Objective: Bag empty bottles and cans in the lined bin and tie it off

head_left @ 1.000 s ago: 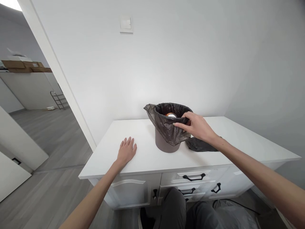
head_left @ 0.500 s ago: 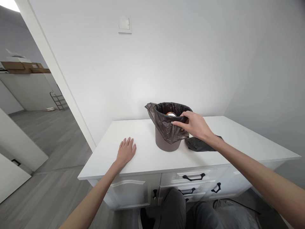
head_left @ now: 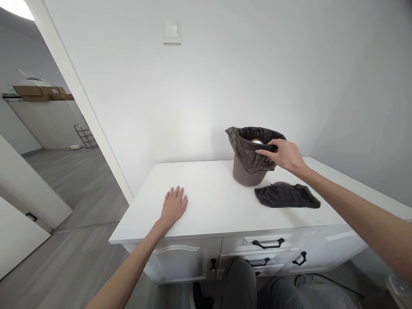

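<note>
The room opens at far left through a doorway onto a grey plank floor [head_left: 80, 253], with cardboard boxes [head_left: 41, 92] beyond. A light switch [head_left: 171, 33] is fixed to the white wall [head_left: 199, 86], above a white worktop [head_left: 209, 201].

The left hand [head_left: 174, 204] lies palm down near the worktop's left end, fingers slightly parted, holding nothing.

Right of centre, near the wall, is the waste bin [head_left: 246, 175]; whether its base fully touches the worktop cannot be determined. Judged by appearance, it is light, its wall fairly stiff, its lining soft and liable to slip. The rim is the sound place to grip, with liner and wall pinched together. The body is brownish-grey, smooth and tapered; a dark, translucent, creased bin liner [head_left: 248, 155] folds over the rim and flares at the left. A can [head_left: 257, 141] with a silvery top and orange edge shows inside.

The right hand [head_left: 286, 155] is closed on the near right rim, thumb outside, fingers over the edge. Below it, a flattened black plastic bag [head_left: 287, 195] lies on the worktop.
</note>
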The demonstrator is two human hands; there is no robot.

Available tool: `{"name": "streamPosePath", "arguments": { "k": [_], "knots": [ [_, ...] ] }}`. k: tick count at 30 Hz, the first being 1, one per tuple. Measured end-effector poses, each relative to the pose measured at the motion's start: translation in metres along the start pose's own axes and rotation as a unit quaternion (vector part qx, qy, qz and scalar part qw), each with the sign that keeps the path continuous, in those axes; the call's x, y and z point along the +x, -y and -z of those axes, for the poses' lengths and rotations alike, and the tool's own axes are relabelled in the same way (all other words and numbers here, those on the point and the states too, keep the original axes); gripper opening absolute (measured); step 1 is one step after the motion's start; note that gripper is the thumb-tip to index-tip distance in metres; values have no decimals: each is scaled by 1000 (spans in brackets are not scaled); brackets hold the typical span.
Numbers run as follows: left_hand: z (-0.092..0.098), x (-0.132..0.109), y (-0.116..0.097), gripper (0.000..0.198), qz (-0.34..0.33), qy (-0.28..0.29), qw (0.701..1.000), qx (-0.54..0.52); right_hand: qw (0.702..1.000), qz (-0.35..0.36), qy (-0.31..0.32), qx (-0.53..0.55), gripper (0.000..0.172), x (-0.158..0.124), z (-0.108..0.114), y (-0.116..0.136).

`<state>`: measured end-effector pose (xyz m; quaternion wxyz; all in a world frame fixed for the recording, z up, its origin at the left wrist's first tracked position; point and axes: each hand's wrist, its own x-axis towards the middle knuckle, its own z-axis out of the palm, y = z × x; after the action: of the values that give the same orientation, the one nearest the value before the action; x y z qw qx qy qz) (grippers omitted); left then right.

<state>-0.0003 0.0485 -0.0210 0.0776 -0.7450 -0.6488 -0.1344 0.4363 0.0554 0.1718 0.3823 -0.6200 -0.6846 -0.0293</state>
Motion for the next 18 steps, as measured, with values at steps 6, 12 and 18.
{"name": "streamPosePath", "arguments": {
  "k": [6, 12, 18],
  "knots": [
    [-1, -2, -1, 57, 4, -6, 1000, 7, 996, -26, -4, -90, 49, 17, -3, -50],
    [-3, -1, -2, 59, -1, 3, 1000, 9, 990, -97, 20, -99, 44, 24, -6, -81],
    [-2, -1, -2, 59, 0, 4, 1000, 9, 984, -104, 7, -145, 55, 33, -12, -93]
  ]
}}
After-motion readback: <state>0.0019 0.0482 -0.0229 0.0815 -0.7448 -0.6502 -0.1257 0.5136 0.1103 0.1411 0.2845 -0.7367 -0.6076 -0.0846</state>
